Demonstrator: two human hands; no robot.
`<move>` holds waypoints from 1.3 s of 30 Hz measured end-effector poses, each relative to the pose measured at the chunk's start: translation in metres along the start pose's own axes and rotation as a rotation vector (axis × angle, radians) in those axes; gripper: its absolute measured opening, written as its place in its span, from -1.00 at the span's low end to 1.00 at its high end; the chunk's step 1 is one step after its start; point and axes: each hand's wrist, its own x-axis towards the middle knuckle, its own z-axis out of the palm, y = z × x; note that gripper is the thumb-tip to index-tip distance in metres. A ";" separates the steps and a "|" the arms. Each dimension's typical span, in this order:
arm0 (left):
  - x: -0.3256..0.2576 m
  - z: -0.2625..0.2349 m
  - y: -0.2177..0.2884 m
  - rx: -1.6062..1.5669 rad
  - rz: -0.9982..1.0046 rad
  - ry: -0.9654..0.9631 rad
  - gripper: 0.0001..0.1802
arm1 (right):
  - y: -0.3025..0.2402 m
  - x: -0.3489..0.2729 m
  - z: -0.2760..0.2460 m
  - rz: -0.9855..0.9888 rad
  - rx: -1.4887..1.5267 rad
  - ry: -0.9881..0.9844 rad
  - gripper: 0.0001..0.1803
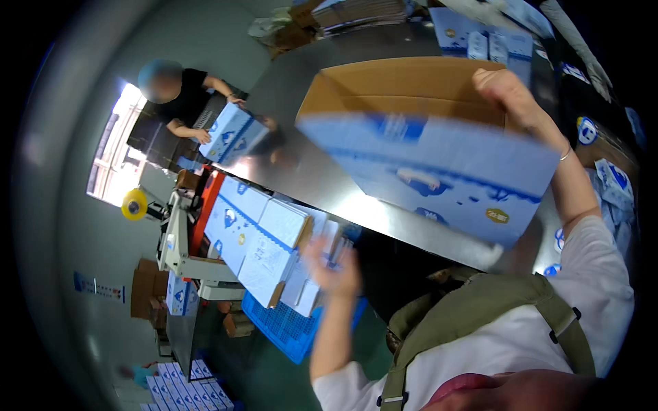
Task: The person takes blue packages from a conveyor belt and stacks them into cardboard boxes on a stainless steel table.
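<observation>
My right hand [510, 96] is closed over the top edge of a blue-and-white printed cardboard carton [439, 175]. The carton is tilted above the metal table, its brown inside showing through the open top. Lower and to the left, my left hand [332, 267] is blurred by motion, with thumb and fingers apart and nothing visible in it. It is beside a pile of blue-and-white cartons [264, 264], which sits over a blue plastic crate [274, 329]. Whether the left hand touches the pile I cannot tell.
Across the metal table [322, 178], a co-worker [188, 96] holds another blue-and-white carton [233, 133]. An orange-and-white machine [199, 253] stands left of the pile. Small white packs [488, 46] lie at the far right, and stacked cartons [188, 387] stand at the lower left.
</observation>
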 end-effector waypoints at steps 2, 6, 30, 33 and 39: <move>0.075 -0.029 -0.023 0.036 -0.053 0.094 -0.22 | -0.026 0.009 0.025 0.035 -0.391 -0.417 -0.44; 0.192 -0.026 -0.013 -0.187 -0.294 -0.790 0.28 | -0.002 -0.044 0.052 0.513 -0.579 -0.972 -0.56; -0.020 0.141 0.006 -0.922 -0.990 0.061 -0.42 | -0.062 -0.131 -0.026 0.398 -0.614 -0.242 -0.11; -0.157 0.196 -0.019 -0.851 -0.860 -0.844 -0.33 | -0.055 -0.123 -0.023 0.306 -0.541 -0.117 -0.12; 0.016 0.164 0.065 -0.964 -0.694 -0.570 -0.32 | 0.017 -0.188 0.021 0.441 -0.150 0.392 -0.26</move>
